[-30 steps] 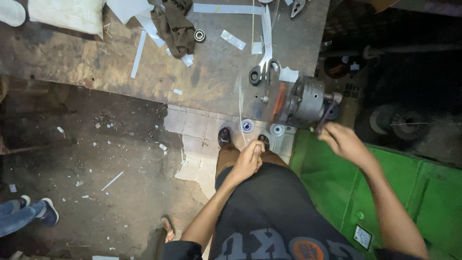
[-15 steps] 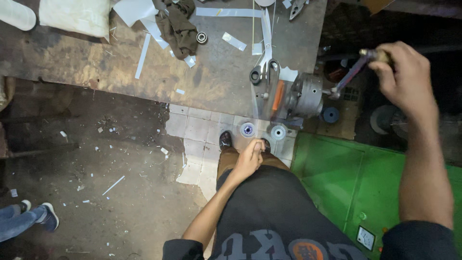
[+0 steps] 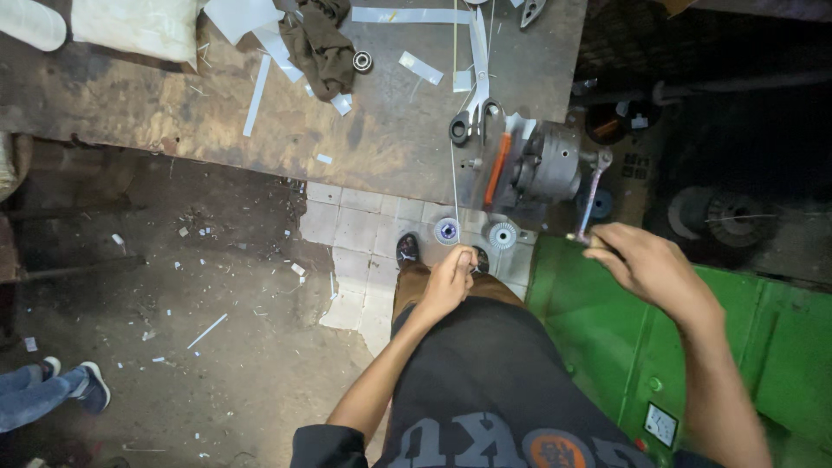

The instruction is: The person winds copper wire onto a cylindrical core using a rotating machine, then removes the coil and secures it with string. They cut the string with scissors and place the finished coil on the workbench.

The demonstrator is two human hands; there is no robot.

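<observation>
— Gripping is recorded at the right hand (image 3: 654, 273): the lower end of a thin metal crank handle (image 3: 592, 201) is enclosed by its fingers (image 3: 617, 251), which are curled and pressed together around the bar. Where is the rest of the handle placed?

— The handle is seen rising up and slightly left from those fingers to a grey winding machine (image 3: 544, 169), to whose right side its upper end is joined. Only the bottom tip is covered by the grip; the shaft above is left bare.

— And the left hand (image 3: 448, 282)?

— It is held low in front of the body, above the tiled floor. A thin wire (image 3: 452, 147) is seen running straight down from the surface (image 3: 173, 121) to its fingers (image 3: 464, 260). The fingertips are drawn together at the wire's lower end, apparently pinching it; actual contact cannot be confirmed at this size.

— Surroundings?

— Two small round spools (image 3: 475, 232) are noted on the floor just beyond the left hand. White strips and a brown rag (image 3: 316, 43) are scattered on the surface. A green cabinet (image 3: 780, 347) is located under the right forearm.
</observation>
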